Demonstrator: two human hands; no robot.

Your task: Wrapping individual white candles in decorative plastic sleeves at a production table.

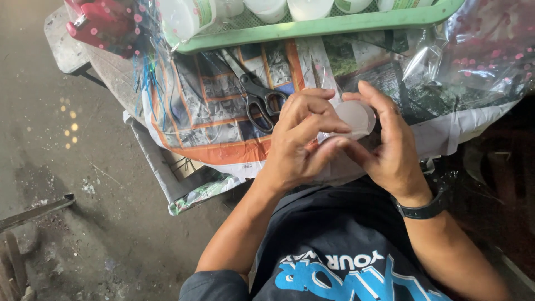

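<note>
Both hands meet on a small round white lid (356, 118), held just above the near edge of the surface: the left hand (298, 142) closes its grip on the lid's left side, fingers curled over the rim and the thumb pressed toward the other hand, while the right hand (390, 147) clamps the right side, its fingers arched over the top edge and its thumb touching the left thumb beneath the lid. A dark wristband (422, 210) circles the right wrist. Just beside the left hand's knuckles lie dark-handled scissors (259, 95), blades pointing away, resting on sheets of newspaper (217, 120) that cover the surface (114, 69). Farther off, along the far edge, a green tray (334, 25) carries several white plastic containers (186, 17). A clear plastic bag with pink dots (485, 53) lies to the right of the tray, and another dotted bag with red contents (106, 25) sits at the far left corner.
</note>
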